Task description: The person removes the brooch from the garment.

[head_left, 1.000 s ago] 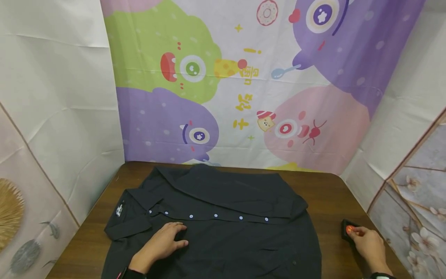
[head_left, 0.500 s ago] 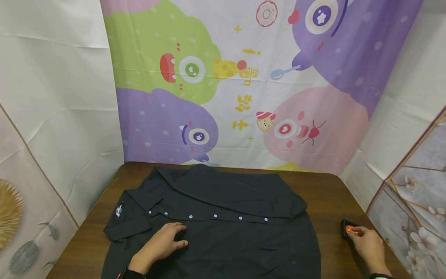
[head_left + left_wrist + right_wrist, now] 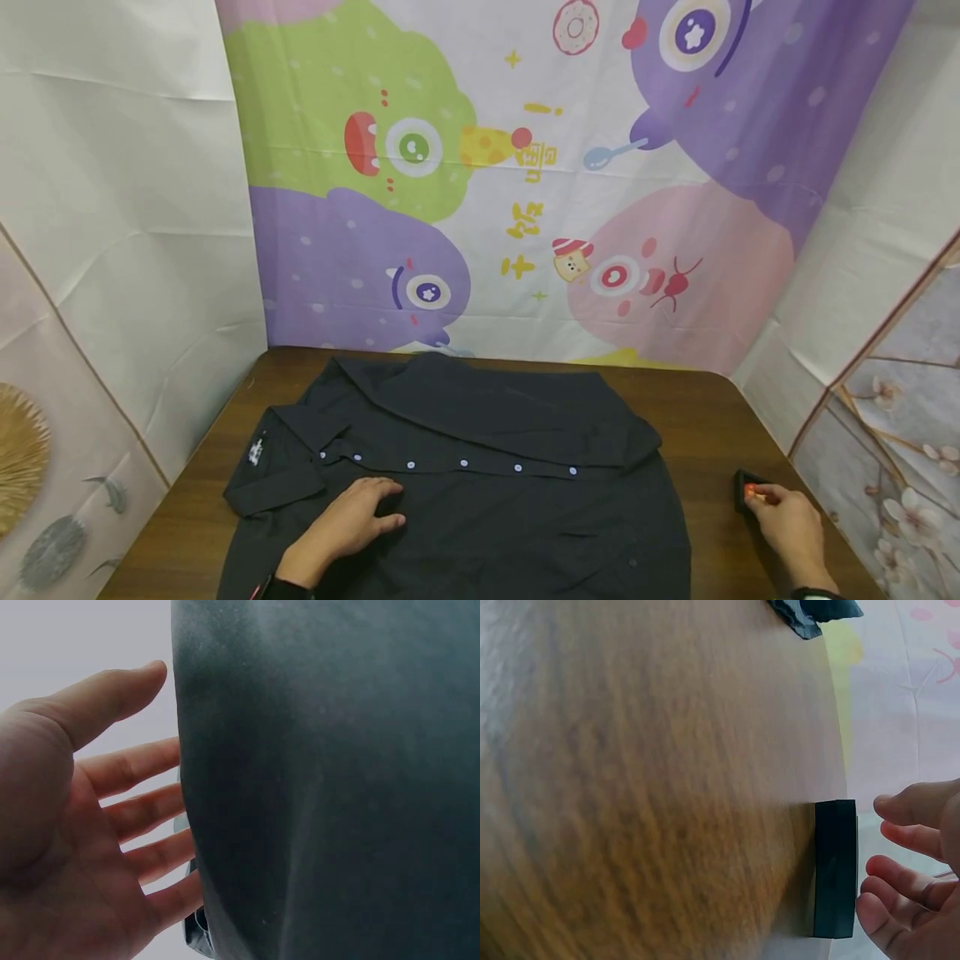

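A black button-up shirt (image 3: 510, 508) with a row of light buttons is spread on the wooden table. My left hand (image 3: 356, 517) rests on it below the buttons, fingers extended and thumb apart. In the left wrist view the fingertips (image 3: 169, 750) meet the dark cloth. At the table's right side, my right hand (image 3: 790, 529) is over a small black box (image 3: 738, 492) with something orange-red (image 3: 752, 492) in it, partly hidden by the fingers. The right wrist view has the loosely bent fingers (image 3: 892, 870) right at the box's top, with nothing visible between thumb and forefinger.
The wooden table (image 3: 712, 417) runs back to a hanging cloth (image 3: 517, 317) printed with cartoon monsters. White sheets (image 3: 150, 208) hang at both sides. A folded short sleeve (image 3: 281, 492) with a white print lies at the shirt's left.
My right hand shifts slightly to the left over the box, and less of the orange-red thing shows. The left hand and the shirt stay as they were.
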Motion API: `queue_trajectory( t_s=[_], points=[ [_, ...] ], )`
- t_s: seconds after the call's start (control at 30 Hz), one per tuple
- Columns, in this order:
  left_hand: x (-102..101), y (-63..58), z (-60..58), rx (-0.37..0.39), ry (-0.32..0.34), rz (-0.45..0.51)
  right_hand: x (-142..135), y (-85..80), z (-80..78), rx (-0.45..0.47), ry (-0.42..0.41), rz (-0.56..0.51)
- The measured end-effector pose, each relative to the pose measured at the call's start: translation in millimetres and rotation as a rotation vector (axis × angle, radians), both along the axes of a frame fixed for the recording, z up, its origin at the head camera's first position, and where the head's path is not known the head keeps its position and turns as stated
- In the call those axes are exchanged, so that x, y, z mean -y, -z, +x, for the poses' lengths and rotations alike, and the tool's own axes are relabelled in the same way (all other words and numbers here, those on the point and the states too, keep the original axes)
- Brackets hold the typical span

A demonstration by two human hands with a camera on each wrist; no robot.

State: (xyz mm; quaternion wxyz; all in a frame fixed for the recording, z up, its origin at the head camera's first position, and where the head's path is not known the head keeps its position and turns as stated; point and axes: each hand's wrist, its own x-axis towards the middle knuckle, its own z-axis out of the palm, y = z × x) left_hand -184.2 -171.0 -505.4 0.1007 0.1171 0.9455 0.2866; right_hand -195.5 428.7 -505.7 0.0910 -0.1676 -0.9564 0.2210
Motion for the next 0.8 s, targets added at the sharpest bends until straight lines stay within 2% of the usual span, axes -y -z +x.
queue_trajectory(
  t_s=[0.23,0.47,0.8],
  points=[
    [-0.2,-0.4,-0.3,0.019,-0.006,-0.009,2.9,-1.5,2.8,0.003,-0.023,0.007],
    [0.1,0.3,1.0,0.013,-0.001,-0.008,6.9,1.4,2.9,-0.023,-0.085,0.0],
    [-0.3,-1.0,1.6,0.057,0.007,-0.025,14.6,-4.3,-0.2,-0.002,-0.093,-0.055]
  ],
)
